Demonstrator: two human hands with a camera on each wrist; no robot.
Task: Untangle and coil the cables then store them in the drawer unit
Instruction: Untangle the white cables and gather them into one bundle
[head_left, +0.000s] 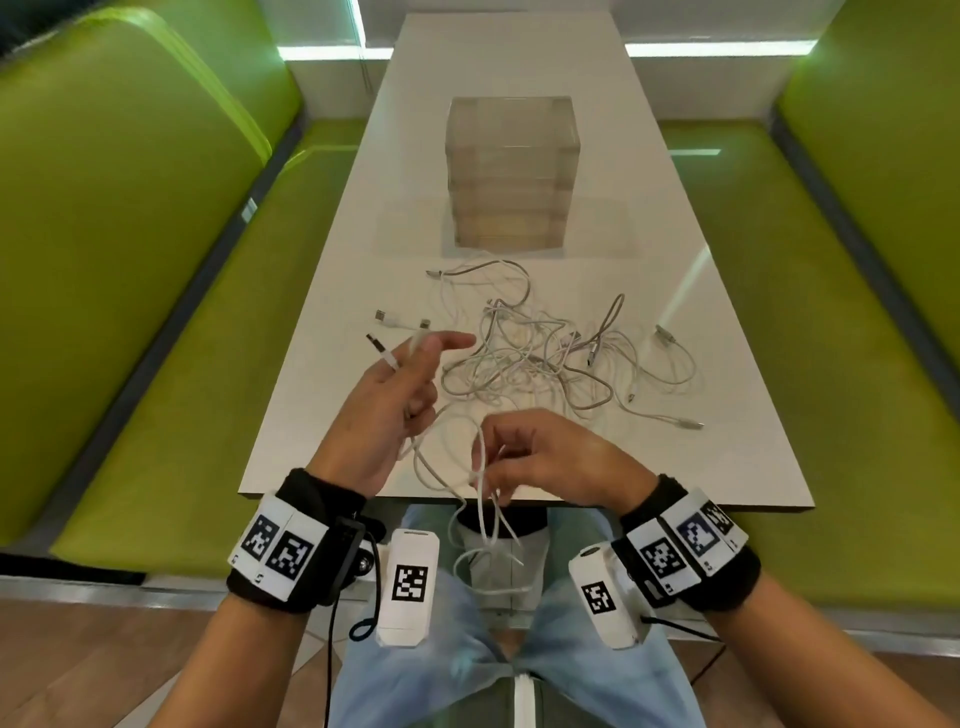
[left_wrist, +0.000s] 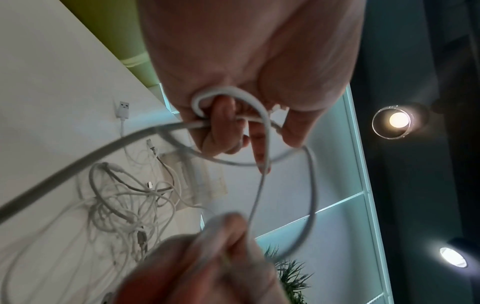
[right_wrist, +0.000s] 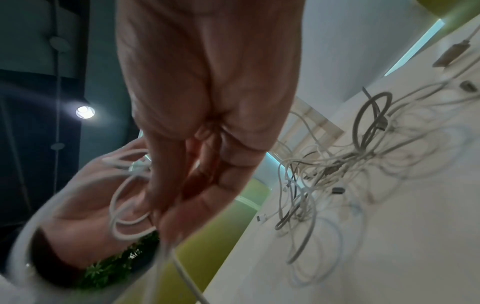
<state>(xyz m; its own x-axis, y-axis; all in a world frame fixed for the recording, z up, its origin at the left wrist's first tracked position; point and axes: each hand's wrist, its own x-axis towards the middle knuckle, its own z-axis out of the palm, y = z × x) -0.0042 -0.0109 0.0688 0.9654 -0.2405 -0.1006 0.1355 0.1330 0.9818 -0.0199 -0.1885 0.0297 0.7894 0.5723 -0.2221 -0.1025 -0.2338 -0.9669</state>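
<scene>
One white cable (head_left: 485, 514) runs between both hands at the table's near edge. My left hand (head_left: 410, 374) grips it with curled fingers (left_wrist: 221, 119), and its USB plug (head_left: 375, 343) sticks out past the hand. Lower and to the right, my right hand (head_left: 524, 457) pinches the same cable's loops (right_wrist: 124, 195), which hang down over the table edge toward my lap. A tangle of white and grey cables (head_left: 545, 358) lies on the table just beyond both hands. The translucent drawer unit (head_left: 511, 171) stands behind the tangle with its drawers closed.
The white table (head_left: 701, 467) is long and narrow, with green benches on the left (head_left: 130, 260) and right (head_left: 831, 312). Loose plug ends (head_left: 387, 317) lie left of the tangle and another (head_left: 691, 423) at its right.
</scene>
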